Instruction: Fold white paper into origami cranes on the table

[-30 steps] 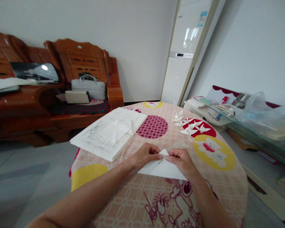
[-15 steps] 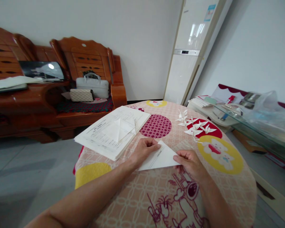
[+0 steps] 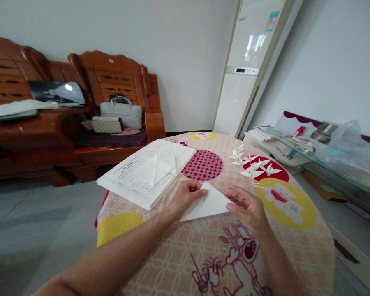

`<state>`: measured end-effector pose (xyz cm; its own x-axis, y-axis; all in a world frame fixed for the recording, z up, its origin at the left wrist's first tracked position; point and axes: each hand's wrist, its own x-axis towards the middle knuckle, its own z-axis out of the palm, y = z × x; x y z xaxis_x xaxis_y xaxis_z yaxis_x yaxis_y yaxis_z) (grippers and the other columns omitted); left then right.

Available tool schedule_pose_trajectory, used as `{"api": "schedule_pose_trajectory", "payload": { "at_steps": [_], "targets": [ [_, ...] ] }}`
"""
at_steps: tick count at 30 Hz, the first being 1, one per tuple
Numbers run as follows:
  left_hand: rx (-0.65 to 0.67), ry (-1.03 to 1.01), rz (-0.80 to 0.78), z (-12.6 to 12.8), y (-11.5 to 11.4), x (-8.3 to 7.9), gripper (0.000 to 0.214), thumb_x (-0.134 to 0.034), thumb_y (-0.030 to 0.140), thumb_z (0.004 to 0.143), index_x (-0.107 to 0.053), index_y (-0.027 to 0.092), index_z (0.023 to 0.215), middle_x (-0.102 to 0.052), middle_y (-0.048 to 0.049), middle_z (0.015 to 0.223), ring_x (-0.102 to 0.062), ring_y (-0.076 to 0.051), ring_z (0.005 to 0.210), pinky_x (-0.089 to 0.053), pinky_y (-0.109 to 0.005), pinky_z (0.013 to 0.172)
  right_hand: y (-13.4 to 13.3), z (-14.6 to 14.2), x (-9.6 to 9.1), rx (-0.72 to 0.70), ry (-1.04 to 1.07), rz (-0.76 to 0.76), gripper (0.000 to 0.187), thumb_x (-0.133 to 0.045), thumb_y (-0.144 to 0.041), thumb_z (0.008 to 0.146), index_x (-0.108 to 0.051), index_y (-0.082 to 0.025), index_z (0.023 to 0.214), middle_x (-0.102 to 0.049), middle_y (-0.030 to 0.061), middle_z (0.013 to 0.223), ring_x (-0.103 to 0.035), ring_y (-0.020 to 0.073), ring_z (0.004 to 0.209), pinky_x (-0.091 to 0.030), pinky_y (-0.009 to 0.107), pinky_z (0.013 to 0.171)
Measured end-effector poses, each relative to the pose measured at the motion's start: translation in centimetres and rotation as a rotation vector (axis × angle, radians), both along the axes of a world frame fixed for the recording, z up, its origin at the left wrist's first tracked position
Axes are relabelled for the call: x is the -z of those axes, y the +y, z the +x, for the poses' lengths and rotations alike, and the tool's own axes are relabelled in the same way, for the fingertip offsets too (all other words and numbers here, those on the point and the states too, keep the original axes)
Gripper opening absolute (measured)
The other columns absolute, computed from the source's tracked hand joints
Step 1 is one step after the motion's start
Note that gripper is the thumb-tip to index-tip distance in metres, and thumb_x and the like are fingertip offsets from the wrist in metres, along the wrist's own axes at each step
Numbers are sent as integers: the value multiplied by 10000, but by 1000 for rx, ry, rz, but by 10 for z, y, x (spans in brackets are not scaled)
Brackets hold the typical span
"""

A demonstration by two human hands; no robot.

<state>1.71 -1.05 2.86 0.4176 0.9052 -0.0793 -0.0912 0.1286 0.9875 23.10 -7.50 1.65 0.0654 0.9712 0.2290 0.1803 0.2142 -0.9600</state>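
A sheet of white paper folded into a triangle (image 3: pixel 209 204) is held just above the patterned tablecloth, with a line of print near its left edge. My left hand (image 3: pixel 188 196) pinches its upper left edge between thumb and fingers. At the paper's right corner is my right hand (image 3: pixel 249 207), its fingers apart and stretched behind the corner, the thumb tip beside or touching it. Several white paper cranes (image 3: pixel 255 166) lie beyond my right hand. Left of my hands, a stack of printed sheets (image 3: pixel 126 174) carries another piece of folded white paper (image 3: pixel 157 168).
The round table (image 3: pixel 314 246) has a pink patterned cloth. To the right stands a glass-topped stand (image 3: pixel 314 158) with papers and a plastic bag (image 3: pixel 348 144). Behind are wooden chairs (image 3: pixel 117 74) with bags, and a tall air conditioner (image 3: pixel 240 90).
My right hand has loosened from the paper's right corner, its fingers spreading and lifting. The left hand keeps its pinch. The view has shifted slightly.
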Motion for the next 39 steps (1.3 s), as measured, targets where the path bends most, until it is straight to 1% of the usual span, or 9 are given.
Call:
{"api": "schedule_pose_trajectory", "payload": {
  "at_steps": [3, 6, 9, 12, 16, 21, 24, 28, 39],
  "targets": [
    [5, 158, 122, 2, 2, 11, 340, -692, 450, 686, -590, 127, 671, -549, 24, 589, -445, -74, 499, -286, -188, 464, 1, 1, -2, 15, -241, 170, 317, -690, -248, 754, -679, -211, 1069, -690, 75, 1032, -644, 220, 936, -518, 363, 839],
    [-1, 325, 250, 7, 6, 26, 285, -666, 384, 703, -589, 121, 625, -504, 33, 565, -426, -76, 520, -263, -193, 471, 0, -2, -2, 53, -430, 263, 195, -642, -182, 773, -692, -198, 961, -672, 60, 940, -627, 192, 860, -509, 322, 780],
    [32, 434, 338, 10, 8, 36, 210, -626, 298, 737, -593, 121, 629, -496, 35, 574, -427, -78, 537, -281, -196, 485, 0, -9, 1, 35, -515, 171, 145, -613, -127, 765, -669, -173, 891, -642, 34, 819, -593, 147, 678, -487, 269, 639],
    [43, 538, 443, 11, 6, 39, 139, -607, 211, 748, -655, 127, 848, -571, 16, 678, -504, -107, 609, -390, -215, 556, 1, -19, 8, 19, -647, 30, 129, -636, -103, 736, -659, -164, 847, -624, 29, 779, -583, 159, 692, -465, 273, 645],
    [16, 635, 819, 4, -9, 37, 467, -597, 94, 738, -548, 161, 1197, -584, -74, 1131, -551, -188, 1005, -484, -321, 863, 0, -30, 11, 60, -867, -52, 75, -693, -145, 716, -647, -157, 774, -605, 51, 794, -574, 196, 760, -441, 308, 705],
    [295, 781, 1087, -13, -30, 38, 222, -471, 95, 871, -595, 146, 1048, -599, -91, 1053, -539, -203, 1016, -480, -340, 910, -1, -35, 7, 90, -904, -46, 105, -700, -154, 735, -649, -148, 826, -609, 71, 842, -579, 210, 811, -438, 308, 732],
    [354, 793, 1142, -18, -36, 40, 263, -455, 129, 907, -571, 148, 1142, -601, -91, 1052, -537, -207, 1026, -480, -346, 914, -1, -36, 6, 71, -873, -39, 104, -683, -128, 744, -646, -150, 838, -611, 71, 855, -578, 208, 825, -440, 303, 738],
    [316, 777, 1143, -19, -37, 40, 272, -437, 143, 923, -564, 168, 1162, -602, -90, 1070, -546, -202, 1034, -484, -355, 914, 0, -38, 6, 50, -903, -73, 42, -669, -143, 752, -633, -160, 763, -601, 59, 809, -571, 200, 776, -434, 305, 706],
    [316, 811, 1107, -18, -38, 37, 397, -568, 172, 868, -514, 169, 1262, -584, -93, 1172, -523, -238, 1107, -473, -387, 973, 11, -38, 8, 20, -738, -45, 139, -621, -85, 736, -687, -142, 845, -621, 57, 805, -584, 186, 755, -450, 286, 687]
  ]
}}
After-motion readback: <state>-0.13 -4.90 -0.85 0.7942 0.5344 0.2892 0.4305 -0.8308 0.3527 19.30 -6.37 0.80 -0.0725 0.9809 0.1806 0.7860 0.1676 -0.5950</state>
